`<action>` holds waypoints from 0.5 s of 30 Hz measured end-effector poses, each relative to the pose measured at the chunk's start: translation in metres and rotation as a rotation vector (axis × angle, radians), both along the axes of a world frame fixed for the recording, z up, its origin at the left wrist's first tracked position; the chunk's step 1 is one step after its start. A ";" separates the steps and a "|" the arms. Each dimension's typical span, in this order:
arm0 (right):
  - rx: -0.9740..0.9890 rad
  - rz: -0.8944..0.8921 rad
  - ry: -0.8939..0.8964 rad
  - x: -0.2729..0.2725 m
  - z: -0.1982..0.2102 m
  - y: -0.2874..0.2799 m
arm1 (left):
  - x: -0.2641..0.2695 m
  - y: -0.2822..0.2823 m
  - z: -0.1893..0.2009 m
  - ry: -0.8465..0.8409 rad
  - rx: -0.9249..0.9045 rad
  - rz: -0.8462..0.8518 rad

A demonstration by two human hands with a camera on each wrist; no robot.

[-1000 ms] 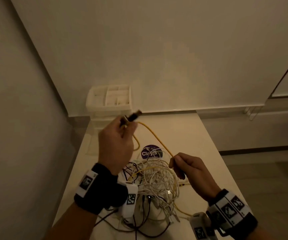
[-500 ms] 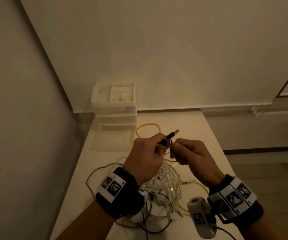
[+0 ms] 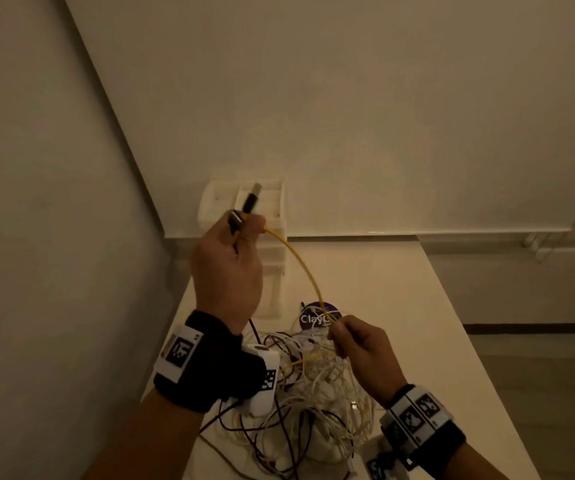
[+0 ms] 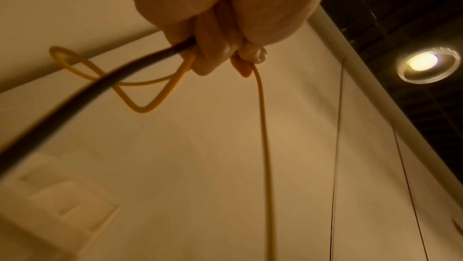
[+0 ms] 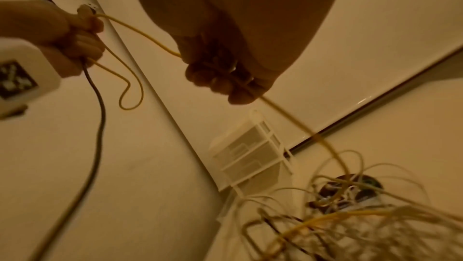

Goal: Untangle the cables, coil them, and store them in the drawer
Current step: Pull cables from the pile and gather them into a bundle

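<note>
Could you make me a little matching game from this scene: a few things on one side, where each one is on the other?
Things:
1. yellow cable
2. drawer unit
3. cable tangle
4. purple sticker

Places:
a. on the table under the hands
b. stretched between both hands
c. at the wall, in the table's far left corner
d. on the table, just beyond the tangle

Pairs: 1-b, 2-c, 3-a, 4-d

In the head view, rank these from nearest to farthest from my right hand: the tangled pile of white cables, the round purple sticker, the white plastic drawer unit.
From the right hand:
1. Tangled pile of white cables, directly beneath it.
2. Round purple sticker, just beyond the fingers, to the left.
3. White plastic drawer unit, at the table's far left corner by the wall.
</note>
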State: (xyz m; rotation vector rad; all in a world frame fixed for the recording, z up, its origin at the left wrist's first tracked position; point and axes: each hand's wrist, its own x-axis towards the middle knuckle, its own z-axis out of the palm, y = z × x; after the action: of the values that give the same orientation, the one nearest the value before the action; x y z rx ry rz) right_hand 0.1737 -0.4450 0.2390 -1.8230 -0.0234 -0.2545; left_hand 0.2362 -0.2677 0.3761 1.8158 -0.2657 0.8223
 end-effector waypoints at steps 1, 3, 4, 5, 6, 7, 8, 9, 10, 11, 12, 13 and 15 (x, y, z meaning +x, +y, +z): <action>0.024 -0.019 -0.013 0.000 0.006 0.002 | -0.003 0.001 -0.001 -0.003 0.042 -0.022; 0.067 -0.029 -0.049 0.000 0.023 0.006 | -0.012 0.000 -0.002 -0.005 0.145 -0.088; 0.072 -0.026 -0.069 -0.001 0.034 0.007 | -0.016 -0.002 -0.005 -0.023 0.199 -0.158; 0.072 -0.006 -0.088 -0.002 0.047 0.008 | -0.020 -0.003 -0.009 -0.058 0.273 -0.241; 0.075 0.025 -0.101 -0.003 0.060 0.007 | -0.023 -0.005 -0.014 -0.074 0.361 -0.341; 0.086 0.059 -0.110 -0.006 0.070 0.006 | -0.025 -0.009 -0.020 -0.049 0.441 -0.424; 0.110 0.091 -0.122 -0.009 0.080 0.004 | -0.027 -0.013 -0.026 0.005 0.486 -0.482; 0.129 0.120 -0.126 -0.012 0.087 0.002 | -0.027 -0.017 -0.030 0.053 0.494 -0.507; 0.154 0.146 -0.111 -0.016 0.092 0.000 | -0.027 -0.019 -0.034 0.073 0.483 -0.511; 0.186 0.164 -0.092 -0.018 0.094 -0.002 | -0.028 -0.022 -0.034 0.061 0.474 -0.503; 0.217 0.180 -0.081 -0.020 0.095 -0.004 | -0.030 -0.024 -0.030 0.037 0.472 -0.494; 0.236 0.191 -0.074 -0.022 0.093 -0.006 | -0.032 -0.024 -0.026 0.014 0.456 -0.479; 0.260 0.207 -0.052 -0.027 0.084 -0.010 | -0.032 -0.021 -0.012 -0.010 0.366 -0.423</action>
State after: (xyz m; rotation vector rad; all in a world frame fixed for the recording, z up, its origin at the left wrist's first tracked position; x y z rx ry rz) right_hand 0.1471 -0.4555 0.3234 -1.5418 -0.2058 -0.1502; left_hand 0.2042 -0.2884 0.3638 1.9908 -0.8201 0.5046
